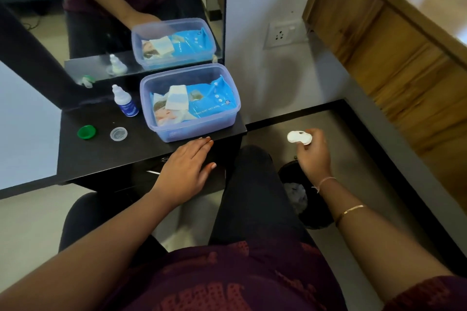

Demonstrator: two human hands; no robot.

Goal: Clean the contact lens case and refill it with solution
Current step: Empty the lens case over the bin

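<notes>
The right hand (313, 153) is pinching the white plastic contact lens case (299, 137) at its fingertips, fingers curled round one end. It is holding the case out to the right of the black table (101, 156), off the surface and over the dark round waste bin (286, 174) on the floor. The left hand (185, 165) is lying flat with fingers straight and together, gripping nothing. It is resting over the table's front edge, fingertips just in front of the translucent blue plastic box (177, 134). Inside that box a blue pack of wet wipes (212, 103) is sitting with a white sheet poking up. Left of the box the small white bottle with a blue label (125, 102) is standing upright. Nearer the front, a green round cap (86, 132) and a clear round cap (118, 133) are lying side by side, apart from each other. Behind it all the mirror (101, 20) is reflecting the box and bottle.
</notes>
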